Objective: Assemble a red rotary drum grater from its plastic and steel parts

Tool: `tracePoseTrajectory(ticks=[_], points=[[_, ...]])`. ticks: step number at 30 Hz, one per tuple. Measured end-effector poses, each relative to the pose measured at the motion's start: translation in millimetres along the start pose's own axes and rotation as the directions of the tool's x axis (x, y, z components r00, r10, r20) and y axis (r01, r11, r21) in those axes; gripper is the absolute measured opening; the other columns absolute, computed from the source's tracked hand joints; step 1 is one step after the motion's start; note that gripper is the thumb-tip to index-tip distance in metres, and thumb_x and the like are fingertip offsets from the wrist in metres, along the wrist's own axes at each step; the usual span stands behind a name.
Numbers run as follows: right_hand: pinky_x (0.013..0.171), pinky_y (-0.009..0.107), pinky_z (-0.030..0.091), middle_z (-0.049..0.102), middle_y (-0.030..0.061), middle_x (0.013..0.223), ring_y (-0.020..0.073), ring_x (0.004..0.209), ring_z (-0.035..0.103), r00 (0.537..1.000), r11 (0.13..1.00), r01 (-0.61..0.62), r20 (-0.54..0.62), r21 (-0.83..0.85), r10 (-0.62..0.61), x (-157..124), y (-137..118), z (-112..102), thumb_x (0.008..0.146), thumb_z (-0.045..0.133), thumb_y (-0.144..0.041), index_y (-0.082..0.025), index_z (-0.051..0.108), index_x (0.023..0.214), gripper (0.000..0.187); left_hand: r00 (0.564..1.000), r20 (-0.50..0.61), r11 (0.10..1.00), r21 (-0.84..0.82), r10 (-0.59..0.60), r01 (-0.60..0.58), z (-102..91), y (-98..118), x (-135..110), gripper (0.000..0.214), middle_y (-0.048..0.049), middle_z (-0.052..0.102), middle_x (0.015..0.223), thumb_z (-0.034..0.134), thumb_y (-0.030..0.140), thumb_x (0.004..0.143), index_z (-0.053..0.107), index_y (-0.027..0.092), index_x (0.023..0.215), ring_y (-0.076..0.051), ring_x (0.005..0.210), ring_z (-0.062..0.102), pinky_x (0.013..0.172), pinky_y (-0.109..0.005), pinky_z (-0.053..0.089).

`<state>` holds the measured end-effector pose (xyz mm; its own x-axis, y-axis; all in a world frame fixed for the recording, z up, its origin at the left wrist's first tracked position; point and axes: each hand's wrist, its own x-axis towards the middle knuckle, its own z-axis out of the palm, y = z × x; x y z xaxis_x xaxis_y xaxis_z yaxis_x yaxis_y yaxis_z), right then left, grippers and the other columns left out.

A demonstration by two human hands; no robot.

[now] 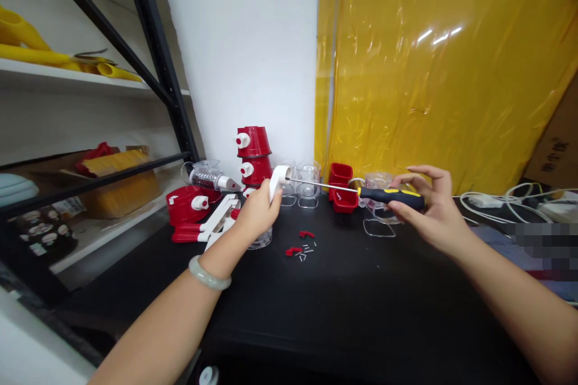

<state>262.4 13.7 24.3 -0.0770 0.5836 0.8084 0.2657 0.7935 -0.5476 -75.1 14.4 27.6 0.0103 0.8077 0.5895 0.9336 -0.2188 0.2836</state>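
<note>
My left hand [258,210] is closed round a white plastic part [278,180], held up over the black table [343,307]. A pale green bangle [208,274] sits on that wrist. My right hand [428,207] grips the black and yellow handle of a screwdriver [392,195]. Its thin metal shaft [323,185] points left, with the tip at the white part. On the table between my hands lie two small red clips [298,242] and several small screws [306,251].
Stacked red housings [253,153] stand by the white wall, with red and white parts [198,216] to their left. Clear plastic cups [307,183], a red box [342,187] and a clear container [378,204] line the back. A shelf rack [90,180] is left, cables [510,201] right.
</note>
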Motion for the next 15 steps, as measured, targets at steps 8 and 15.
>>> tracePoseTrajectory(ticks=[8, 15], points=[[0.051, 0.030, 0.051, 0.064, 0.0003, 0.065, 0.0155, 0.050, 0.060, 0.997, 0.977, -0.080, -0.037, -0.198, 0.074, -1.3, -0.5, -5.4, 0.086, 0.062, -0.044, -0.023, 0.063, 0.096, 0.024, 1.000, 0.024, 0.999, 0.043, 0.006, -0.007, 2.9, 5.6, -3.5, 0.022, -0.0109, 0.068, 0.079, 0.038, 0.038, 0.095, 0.049, 0.019, 0.097, -0.029, 0.076, 0.068, 0.064, -0.034, 0.046], [0.041, 0.030, 0.046, 0.064, 0.0024, 0.077, 0.0154, 0.047, 0.057, 0.973, 0.969, -0.232, -0.009, -0.085, 0.232, 0.2, -5.8, -6.2, 0.085, 0.060, -0.051, -0.026, 0.050, 0.107, 0.035, 1.000, -0.008, 0.999, 0.038, -0.011, 0.011, -3.3, 13.0, -4.9, 0.021, -0.0120, 0.068, 0.078, 0.039, 0.036, 0.095, 0.048, 0.018, 0.097, -0.030, 0.075, 0.068, 0.063, -0.034, 0.046]])
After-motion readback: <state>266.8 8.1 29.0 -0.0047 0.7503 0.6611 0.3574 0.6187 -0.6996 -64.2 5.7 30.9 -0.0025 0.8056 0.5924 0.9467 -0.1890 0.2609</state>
